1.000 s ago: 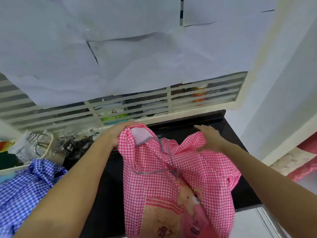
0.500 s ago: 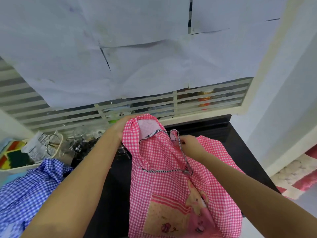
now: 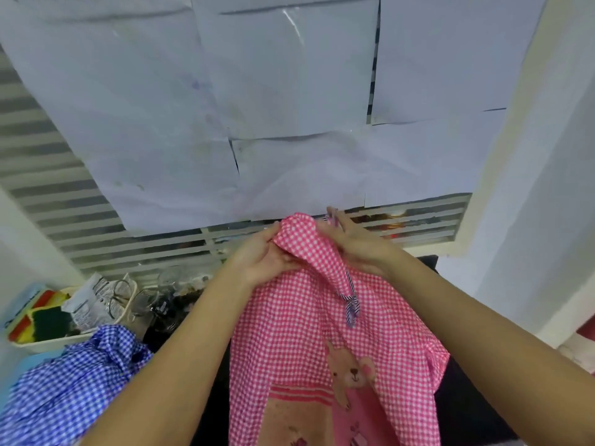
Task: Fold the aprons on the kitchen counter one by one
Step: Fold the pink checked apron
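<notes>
White paper sheets [image 3: 289, 91] over louvred window [image 3: 418, 217] (glass slats), pale wall [image 3: 547, 188]

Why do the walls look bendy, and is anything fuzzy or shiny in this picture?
Head view: the wide lens bows the window slats; a glare streak shines on the white sheets; the fingertips of the right hand and the blue checked apron look smeared; the pink checked apron is fairly sharp; the light is soft, without hard shadows.
</notes>
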`<state>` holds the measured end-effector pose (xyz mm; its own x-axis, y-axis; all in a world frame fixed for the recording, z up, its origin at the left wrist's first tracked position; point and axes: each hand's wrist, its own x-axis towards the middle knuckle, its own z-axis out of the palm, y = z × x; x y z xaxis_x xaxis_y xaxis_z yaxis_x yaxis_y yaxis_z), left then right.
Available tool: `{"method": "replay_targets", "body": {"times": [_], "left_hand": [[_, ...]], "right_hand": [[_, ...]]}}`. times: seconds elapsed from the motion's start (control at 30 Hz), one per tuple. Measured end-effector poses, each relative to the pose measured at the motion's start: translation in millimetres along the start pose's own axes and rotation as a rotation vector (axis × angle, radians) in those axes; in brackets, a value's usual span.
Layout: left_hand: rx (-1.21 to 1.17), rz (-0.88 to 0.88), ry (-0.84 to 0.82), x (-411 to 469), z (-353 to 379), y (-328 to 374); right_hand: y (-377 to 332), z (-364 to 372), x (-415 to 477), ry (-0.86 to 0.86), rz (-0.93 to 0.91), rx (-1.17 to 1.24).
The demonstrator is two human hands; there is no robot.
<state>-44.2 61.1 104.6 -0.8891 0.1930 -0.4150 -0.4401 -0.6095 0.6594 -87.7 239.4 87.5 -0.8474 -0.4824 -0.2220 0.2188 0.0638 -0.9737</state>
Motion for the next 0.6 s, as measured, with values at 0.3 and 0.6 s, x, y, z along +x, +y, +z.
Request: {"method": "replay_targets", "body": {"times": [0.3, 0.6], "left_hand": [[0.872, 0.658, 0.578, -34, -21, 0], [0.939, 0.251, -0.096, -41, -50, -61]], "right_hand": [[-56, 41, 2, 0.179, -0.176, -0.927], [-149, 118, -15, -0.006, -0.184, 0.276]]}}
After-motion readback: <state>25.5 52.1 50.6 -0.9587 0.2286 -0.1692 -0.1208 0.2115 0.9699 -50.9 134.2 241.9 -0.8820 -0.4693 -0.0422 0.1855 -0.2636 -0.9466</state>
